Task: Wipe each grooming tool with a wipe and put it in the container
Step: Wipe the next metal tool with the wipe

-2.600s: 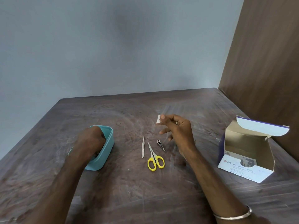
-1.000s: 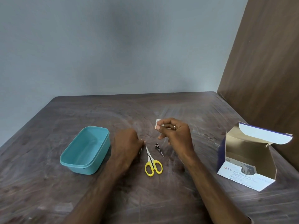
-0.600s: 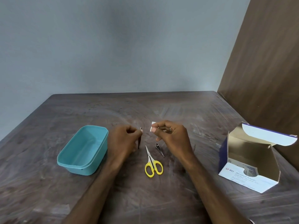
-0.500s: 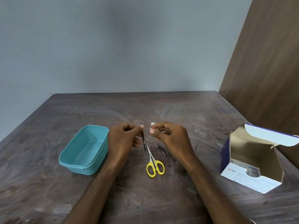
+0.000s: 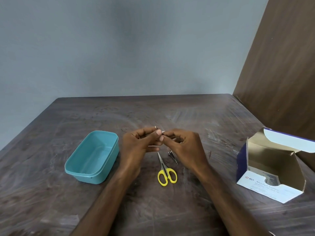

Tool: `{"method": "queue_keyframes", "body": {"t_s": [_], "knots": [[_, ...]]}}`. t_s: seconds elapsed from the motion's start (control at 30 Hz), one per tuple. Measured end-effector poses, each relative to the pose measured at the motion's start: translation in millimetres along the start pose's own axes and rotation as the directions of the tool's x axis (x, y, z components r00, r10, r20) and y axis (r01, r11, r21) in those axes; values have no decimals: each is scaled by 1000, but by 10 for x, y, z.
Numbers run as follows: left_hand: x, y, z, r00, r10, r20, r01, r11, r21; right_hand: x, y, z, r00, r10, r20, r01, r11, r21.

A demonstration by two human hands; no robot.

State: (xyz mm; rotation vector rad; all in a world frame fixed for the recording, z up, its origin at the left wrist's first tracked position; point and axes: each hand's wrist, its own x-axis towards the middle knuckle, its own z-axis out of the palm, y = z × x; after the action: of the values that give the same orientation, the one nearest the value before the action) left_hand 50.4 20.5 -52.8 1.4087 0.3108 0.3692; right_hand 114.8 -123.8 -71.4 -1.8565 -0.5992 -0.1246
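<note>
White carton (image 5: 265,186) — "BD Alcohol Swabs" legible — beside yellow scissors (image 5: 166,172).

teal tub (image 5: 80,169), plain all over. scissors (image 5: 166,172) have bright yellow handles and silver blades, with a little silver clipper (image 5: 173,155) next to them. table (image 5: 51,201) is dark brown wood grain with pale scuffy streaks. box (image 5: 265,183) is white on the front, purple on the side, tan cardboard inside. wall (image 5: 119,48) is flat grey-blue, side panel (image 5: 281,65) is brown.
</note>
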Motion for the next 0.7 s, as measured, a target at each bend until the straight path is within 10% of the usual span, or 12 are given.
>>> {"method": "queue_keyframes", "body": {"t_s": [0.7], "knots": [[36, 44, -77, 992, 61, -114, -62, 998, -2, 1, -31, 3, 999, 17, -31, -17, 1000, 6]]}}
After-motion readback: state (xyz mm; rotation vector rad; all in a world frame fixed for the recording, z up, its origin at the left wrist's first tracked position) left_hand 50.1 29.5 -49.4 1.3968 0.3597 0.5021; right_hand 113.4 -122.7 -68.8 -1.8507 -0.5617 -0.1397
